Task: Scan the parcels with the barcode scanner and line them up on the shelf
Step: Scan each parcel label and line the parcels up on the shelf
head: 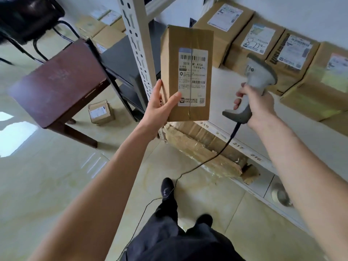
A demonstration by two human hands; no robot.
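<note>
My left hand (160, 108) grips a tall brown parcel (188, 44) by its lower left corner and holds it upright, its white barcode label facing me. My right hand (258, 108) grips the handle of a grey corded barcode scanner (258, 72), just right of the parcel, its head raised at label height. Behind them the white shelf (226, 87) carries a row of several labelled cardboard parcels (258, 40) along the wall.
A white perforated shelf post (137, 38) rises left of the held parcel. A dark red stool (58, 81) stands at left, a small box (101, 113) on the floor beside it. A large taped carton (203, 147) sits on the lower shelf. The scanner cable (188, 170) trails to the floor.
</note>
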